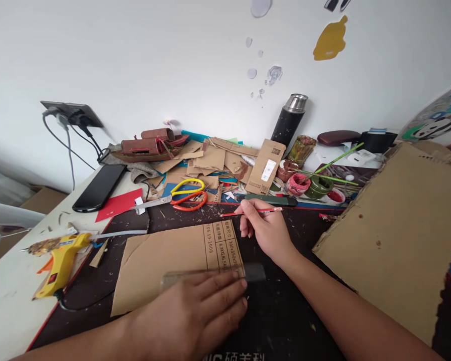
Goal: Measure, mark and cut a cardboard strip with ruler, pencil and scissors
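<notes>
A flat piece of brown cardboard (158, 260) with printed text at its right end lies on the dark mat. My left hand (195, 311) rests over its lower right part, fingers stretched and side by side, on a see-through ruler (255, 273) that juts past the cardboard's right edge. Above and to the right, my right hand (263, 228) grips a red pencil (268, 210) between thumb and fingers. The pencil lies nearly level, its tip pointing left, just above the cardboard's top right corner.
Yellow-and-orange scissors (165, 201), a yellow glue gun (65, 265) and a black phone (99, 188) are at the left. Cardboard scraps (210, 155), paint jars (298, 184) and a black flask (288, 123) stand behind. A large cardboard sheet (391, 235) leans at the right.
</notes>
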Demonstrator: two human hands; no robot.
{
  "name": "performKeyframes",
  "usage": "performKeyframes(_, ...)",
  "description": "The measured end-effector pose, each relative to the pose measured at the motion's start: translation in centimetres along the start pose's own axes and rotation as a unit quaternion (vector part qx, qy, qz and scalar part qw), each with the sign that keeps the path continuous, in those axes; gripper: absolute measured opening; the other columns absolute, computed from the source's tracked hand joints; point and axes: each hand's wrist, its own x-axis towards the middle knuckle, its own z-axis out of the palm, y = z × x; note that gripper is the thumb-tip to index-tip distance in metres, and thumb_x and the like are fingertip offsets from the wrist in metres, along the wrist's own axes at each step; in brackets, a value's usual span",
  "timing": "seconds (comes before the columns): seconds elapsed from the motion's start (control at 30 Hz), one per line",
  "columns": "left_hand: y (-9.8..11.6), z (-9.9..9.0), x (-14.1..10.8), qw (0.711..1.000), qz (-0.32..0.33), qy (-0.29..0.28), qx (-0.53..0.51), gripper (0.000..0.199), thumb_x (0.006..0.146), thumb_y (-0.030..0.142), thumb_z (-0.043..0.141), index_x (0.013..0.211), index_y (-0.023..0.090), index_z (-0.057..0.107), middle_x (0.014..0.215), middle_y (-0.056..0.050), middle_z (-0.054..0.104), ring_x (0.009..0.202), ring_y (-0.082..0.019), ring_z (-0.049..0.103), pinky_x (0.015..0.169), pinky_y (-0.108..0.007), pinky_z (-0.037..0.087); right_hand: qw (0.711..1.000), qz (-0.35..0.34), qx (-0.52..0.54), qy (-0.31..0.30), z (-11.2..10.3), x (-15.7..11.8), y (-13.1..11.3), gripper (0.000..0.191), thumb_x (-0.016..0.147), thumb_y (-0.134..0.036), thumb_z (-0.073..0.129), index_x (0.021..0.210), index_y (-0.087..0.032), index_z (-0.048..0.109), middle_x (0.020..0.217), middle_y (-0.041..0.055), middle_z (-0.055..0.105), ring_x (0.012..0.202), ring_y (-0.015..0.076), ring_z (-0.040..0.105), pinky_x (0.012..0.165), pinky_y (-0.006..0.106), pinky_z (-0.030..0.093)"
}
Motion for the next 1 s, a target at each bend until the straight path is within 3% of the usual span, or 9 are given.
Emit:
performKeyframes(0.07,0.2,-0.3,0.1,0.999,0.004,0.018,-0.028,0.029,0.111,0.016,0.053,0.132,0.011,0.072,0.139,-0.012,0.078,0.134,-0.027,0.071,0.112,-0.041,0.060,1.000,0.000,0.001,-0.001,0.0,0.0,0.0,0.055,0.096,-0.073,0.069,0.084,-0.020,0.073,0.056,-0.0024,0.062,0.045,0.0131,0.060,0.044,0.023,0.043)
performKeyframes(0.2,-0.1,-0.5,0.4,0.994,-0.083,0.064,0.001,0.028,0.110,0.013,0.053,0.132,0.010,0.070,0.136,-0.012,0.079,0.129,-0.027,0.074,0.108,-0.041,0.062,1.000,-0.002,0.003,-0.003,0.1,0.0,0.1,0.055,0.095,-0.074,0.070,0.084,-0.020,0.073,0.057,-0.0022,0.063,0.046,0.0132,0.060,0.044,0.023,0.045)
performKeyframes(0.27,-0.2,-0.4,0.6,0.995,-0.086,0.051,-0.001,0.030,0.112,0.026,0.056,0.133,0.011,0.070,0.137,-0.012,0.079,0.126,-0.029,0.076,0.106,-0.043,0.063,1.000,-0.002,0.006,-0.004,0.1,0.1,0.1,0.056,0.095,-0.074,0.070,0.084,-0.020,0.073,0.057,-0.0021,0.063,0.046,0.0131,0.060,0.043,0.023,0.045)
performKeyframes(0.4,0.2,0.1,0.7,0.999,-0.018,-0.022,-0.044,0.055,0.113,0.056,0.052,0.140,0.011,0.068,0.143,-0.014,0.076,0.128,-0.033,0.074,0.109,-0.049,0.060,1.000,-0.002,0.006,-0.007,0.1,0.1,0.1,0.055,0.096,-0.073,0.070,0.084,-0.020,0.073,0.057,-0.0021,0.063,0.046,0.0130,0.060,0.044,0.023,0.045)
performKeyframes(0.47,0.6,0.5,0.5,0.998,-0.017,-0.034,-0.051,0.049,0.114,0.051,0.054,0.140,0.012,0.068,0.142,-0.012,0.077,0.130,-0.031,0.073,0.113,-0.049,0.057,1.000,-0.002,0.005,-0.009,0.1,0.0,0.1,0.054,0.096,-0.072,0.070,0.084,-0.020,0.073,0.057,-0.0021,0.063,0.046,0.0130,0.060,0.044,0.023,0.045)
performKeyframes(0.63,0.9,1.4,0.1,0.999,-0.047,-0.004,-0.028,0.029,0.112,0.028,0.060,0.135,0.013,0.070,0.139,-0.010,0.078,0.134,-0.028,0.069,0.118,-0.044,0.052,1.000,-0.001,0.002,-0.013,0.1,0.0,0.2,0.053,0.097,-0.071,0.069,0.084,-0.020,0.073,0.057,-0.0023,0.063,0.046,0.0130,0.060,0.044,0.023,0.045)
performKeyframes(0.83,0.0,1.1,0.1,0.999,-0.041,-0.016,-0.028,0.030,0.111,0.016,0.054,0.136,0.014,0.070,0.137,-0.010,0.079,0.132,-0.027,0.069,0.116,-0.044,0.053,1.000,0.006,0.003,-0.011,0.1,0.0,0.2,0.054,0.095,-0.073,0.069,0.084,-0.020,0.073,0.058,-0.0024,0.063,0.046,0.0130,0.060,0.044,0.023,0.046)
performKeyframes(1.0,-0.4,0.8,0.3,0.998,-0.061,0.011,-0.017,0.030,0.112,0.013,0.047,0.132,0.014,0.070,0.135,-0.009,0.079,0.128,-0.027,0.069,0.112,-0.042,0.052,1.000,0.005,0.007,-0.005,0.0,0.2,0.1,0.056,0.095,-0.075,0.070,0.084,-0.019,0.073,0.056,-0.0024,0.062,0.045,0.0128,0.060,0.043,0.023,0.043)
